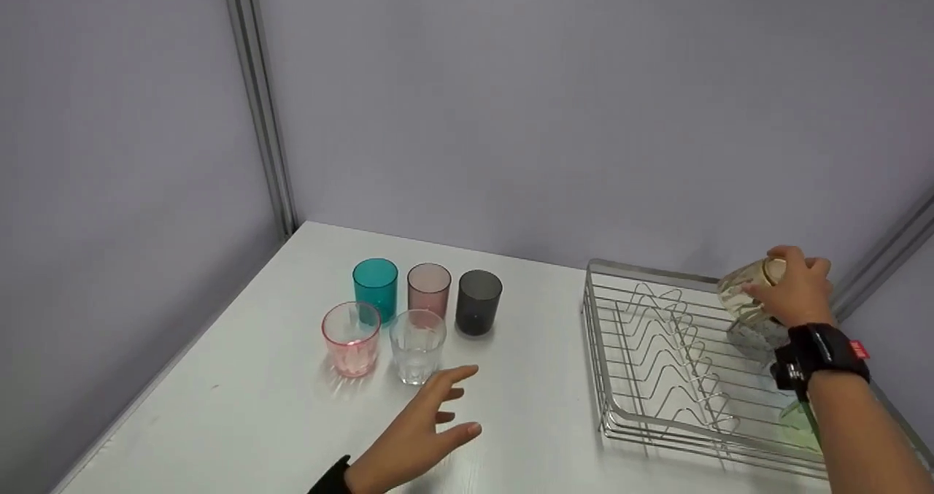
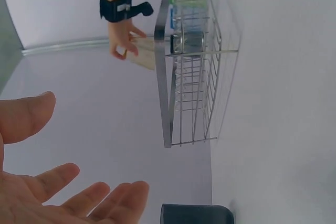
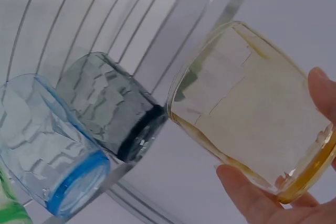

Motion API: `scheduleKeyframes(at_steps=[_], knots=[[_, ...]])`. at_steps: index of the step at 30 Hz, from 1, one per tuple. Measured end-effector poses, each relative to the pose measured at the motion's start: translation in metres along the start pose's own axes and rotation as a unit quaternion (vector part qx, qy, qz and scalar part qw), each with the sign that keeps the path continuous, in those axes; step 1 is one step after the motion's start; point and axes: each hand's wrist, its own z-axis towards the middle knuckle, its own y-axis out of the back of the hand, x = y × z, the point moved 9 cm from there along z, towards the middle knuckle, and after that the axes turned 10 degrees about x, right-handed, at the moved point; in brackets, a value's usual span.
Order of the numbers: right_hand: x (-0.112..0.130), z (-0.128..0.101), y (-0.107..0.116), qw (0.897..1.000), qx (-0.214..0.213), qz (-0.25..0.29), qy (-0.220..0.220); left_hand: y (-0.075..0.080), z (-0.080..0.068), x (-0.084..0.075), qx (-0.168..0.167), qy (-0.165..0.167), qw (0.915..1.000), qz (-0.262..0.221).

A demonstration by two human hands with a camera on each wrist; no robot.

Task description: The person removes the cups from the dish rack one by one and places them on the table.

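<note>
Rack (image 1: 595,333) under amber glass (image 1: 744,293); five cups (image 1: 417,344) by left hand (image 1: 419,435)

We see soft, even, slightly cool light with faint shadows on the white surface (image 1: 525,377), and blurred near fingers (image 2: 79,203) in the left wrist view.

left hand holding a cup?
No, the left hand hovers open over the table, near the clear cup but apart from it.

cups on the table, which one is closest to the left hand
The clear cup, front row beside the pink cup; the open left hand hovers just in front of it.
</note>
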Motion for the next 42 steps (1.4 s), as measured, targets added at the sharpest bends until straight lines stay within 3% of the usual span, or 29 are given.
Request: scheduleKeyframes(at_steps=[3, 9, 15, 18, 20, 22, 27, 29, 32, 36, 42], knots=[[0.019, -0.016, 0.013, 0.999, -0.024, 0.018, 0.025, 0.004, 0.007, -0.005, -0.004, -0.018, 0.9998, 0.005], [0.052, -0.054, 0.012, 0.993, -0.070, 0.081, 0.056, 0.008, 0.008, -0.010, -0.012, -0.043, 0.9989, 0.014], [0.083, -0.105, -0.005, 0.984, -0.108, 0.116, 0.082, 0.009, 0.012, -0.013, -0.016, -0.046, 0.9987, 0.015], [0.098, -0.130, -0.023, 0.975, -0.100, 0.166, 0.107, 0.009, 0.015, -0.016, -0.019, -0.043, 0.9988, 0.017], [0.106, -0.145, -0.037, 0.961, -0.079, 0.236, 0.123, 0.007, 0.016, -0.017, -0.022, -0.041, 0.9988, 0.015], [0.114, -0.158, -0.051, 0.935, -0.059, 0.318, 0.143, 0.005, 0.018, -0.020, -0.023, -0.042, 0.9988, 0.012], [0.142, -0.184, -0.080, 0.848, -0.019, 0.475, 0.234, -0.008, 0.022, -0.032, -0.001, -0.078, 0.9969, -0.005], [0.154, -0.191, -0.091, 0.820, 0.002, 0.506, 0.269, -0.015, 0.024, -0.040, 0.016, -0.104, 0.9944, -0.013], [0.172, -0.199, -0.109, 0.785, 0.039, 0.537, 0.307, -0.024, 0.026, -0.051, 0.050, -0.140, 0.9886, -0.026], [0.190, -0.205, -0.127, 0.769, 0.073, 0.544, 0.327, -0.036, 0.031, -0.060, 0.094, -0.156, 0.9823, -0.044], [0.202, -0.209, -0.138, 0.763, 0.099, 0.550, 0.325, -0.042, 0.035, -0.062, 0.111, -0.168, 0.9757, -0.085]])
